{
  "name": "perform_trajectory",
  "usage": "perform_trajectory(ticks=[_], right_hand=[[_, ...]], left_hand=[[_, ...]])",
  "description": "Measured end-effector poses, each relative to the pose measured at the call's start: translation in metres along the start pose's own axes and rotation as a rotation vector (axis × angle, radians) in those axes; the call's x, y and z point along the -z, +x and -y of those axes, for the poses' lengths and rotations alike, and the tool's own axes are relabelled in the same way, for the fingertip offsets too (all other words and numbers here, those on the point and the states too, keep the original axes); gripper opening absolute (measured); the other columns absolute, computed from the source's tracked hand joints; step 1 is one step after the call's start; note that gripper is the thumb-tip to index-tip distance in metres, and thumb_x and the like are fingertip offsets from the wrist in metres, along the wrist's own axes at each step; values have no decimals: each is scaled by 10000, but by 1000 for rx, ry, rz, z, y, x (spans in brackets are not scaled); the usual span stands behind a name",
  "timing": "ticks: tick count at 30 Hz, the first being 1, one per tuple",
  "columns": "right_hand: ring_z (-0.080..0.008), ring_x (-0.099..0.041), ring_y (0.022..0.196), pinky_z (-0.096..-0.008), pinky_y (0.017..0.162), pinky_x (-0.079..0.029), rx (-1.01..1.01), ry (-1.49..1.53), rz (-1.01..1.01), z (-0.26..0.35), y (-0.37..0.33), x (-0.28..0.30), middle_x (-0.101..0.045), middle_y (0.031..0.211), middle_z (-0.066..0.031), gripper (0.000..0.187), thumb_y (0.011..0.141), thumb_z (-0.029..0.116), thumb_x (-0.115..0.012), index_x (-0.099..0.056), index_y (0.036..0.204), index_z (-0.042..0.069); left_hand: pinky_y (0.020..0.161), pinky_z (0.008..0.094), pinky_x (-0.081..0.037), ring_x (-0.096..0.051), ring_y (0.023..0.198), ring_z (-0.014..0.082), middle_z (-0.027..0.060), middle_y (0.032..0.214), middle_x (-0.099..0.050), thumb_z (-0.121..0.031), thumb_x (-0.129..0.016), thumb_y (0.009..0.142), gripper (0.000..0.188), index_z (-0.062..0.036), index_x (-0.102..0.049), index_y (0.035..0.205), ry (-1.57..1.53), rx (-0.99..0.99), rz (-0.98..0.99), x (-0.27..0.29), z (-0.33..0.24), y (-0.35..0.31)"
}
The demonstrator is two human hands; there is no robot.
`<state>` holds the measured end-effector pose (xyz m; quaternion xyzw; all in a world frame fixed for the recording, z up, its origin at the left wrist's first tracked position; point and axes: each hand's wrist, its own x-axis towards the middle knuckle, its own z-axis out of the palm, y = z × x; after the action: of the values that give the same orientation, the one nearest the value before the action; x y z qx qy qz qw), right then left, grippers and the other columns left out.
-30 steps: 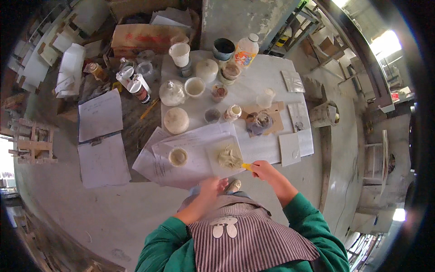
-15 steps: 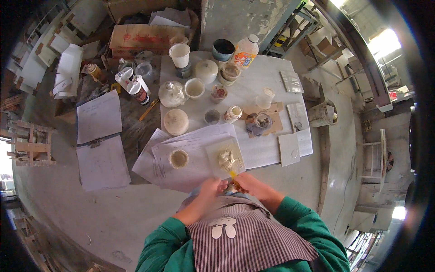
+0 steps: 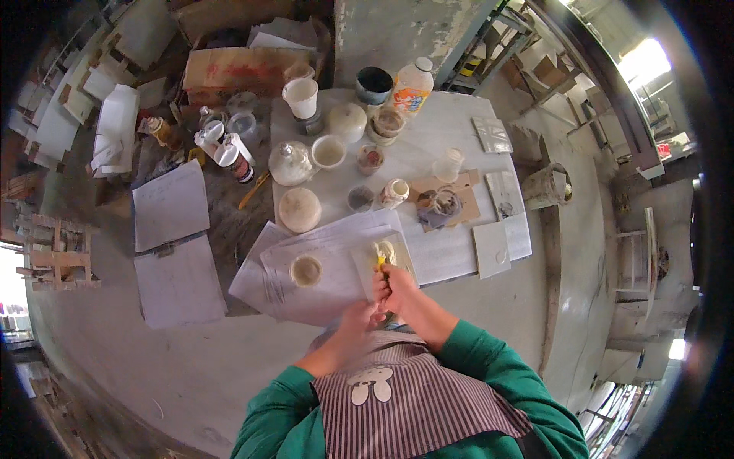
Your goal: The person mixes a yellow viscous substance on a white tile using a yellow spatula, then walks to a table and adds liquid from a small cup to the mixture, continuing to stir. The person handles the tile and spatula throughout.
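My right hand [image 3: 397, 291] is closed around a small yellow tool [image 3: 380, 261] at the table's near edge. The tool's working end meets a mound of cream paste [image 3: 384, 249], and its exact kind is hidden. Under the paste lies a pale square plate [image 3: 365, 256], partly covered by my hand. My left hand [image 3: 356, 317], slightly blurred, is beside my right wrist, its fingers drawn together; what they hold, if anything, cannot be made out. To the left of the plate a cup of beige material [image 3: 305, 271] stands on loose papers [image 3: 336, 294].
Several cups, jars and round white vessels [image 3: 299, 209] crowd the table's middle and back. A plastic bottle [image 3: 414, 86] stands at the far side. On the right are cardboard [image 3: 468, 200] and sample tiles [image 3: 492, 249]. A clipboard with papers [image 3: 177, 275] lies left.
My right hand has moved forward and a little left, over the plate's near part, taking the yellow tool to the paste. My left hand stays low, close to the right wrist.
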<state>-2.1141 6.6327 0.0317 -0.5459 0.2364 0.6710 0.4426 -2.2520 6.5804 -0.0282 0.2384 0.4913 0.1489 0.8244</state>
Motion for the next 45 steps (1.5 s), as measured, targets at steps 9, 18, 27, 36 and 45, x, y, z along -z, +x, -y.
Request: perform_trajectory(ticks=[9, 18, 27, 36, 45], right_hand=[[-70, -375, 473, -185, 391, -262, -274, -131, 225, 42, -48, 65, -426, 621, 34, 392, 905, 498, -554, -525, 837, 112], [-418, -617, 843, -494, 757, -493, 1024, -1884, -218, 44, -83, 45, -632, 934, -233, 253, 863, 210, -547, -592, 1050, 45], [-411, -627, 830, -508, 733, -495, 847, -1892, -253, 35, -75, 25, -655, 882, -208, 245, 858, 273, -519, -656, 961, 98], [-394, -643, 812, -509, 712, -506, 749, -2001, -208, 40, -79, 15, -677, 860, -169, 265, 850, 284, -506, -674, 884, 82], [-410, -644, 840, -502, 746, -512, 683, -2002, -156, 42, -83, 11, -667, 886, -211, 302, 851, 289, -482, -684, 881, 67]], left_hand=[[658, 261, -471, -632, 809, 161, 74, 978, -676, -291, -529, 931, 312, -45, -600, 1109, -201, 147, 85, 2, -1, 17], [674, 281, -481, -625, 859, 193, 123, 1059, -659, -302, -480, 971, 348, -49, -520, 1207, -285, 171, 123, 3, 8, 23], [668, 287, -487, -627, 830, 190, 126, 1034, -665, -321, -488, 970, 348, -49, -527, 1184, -251, 149, 59, 2, 11, 24], [624, 272, -482, -639, 802, 180, 123, 1007, -677, -338, -495, 970, 358, -38, -547, 1158, -247, 180, -56, -4, 17, 28], [624, 265, -465, -622, 795, 153, 108, 1013, -677, -387, -462, 980, 402, -32, -556, 1143, -181, 117, 7, -3, 17, 27]])
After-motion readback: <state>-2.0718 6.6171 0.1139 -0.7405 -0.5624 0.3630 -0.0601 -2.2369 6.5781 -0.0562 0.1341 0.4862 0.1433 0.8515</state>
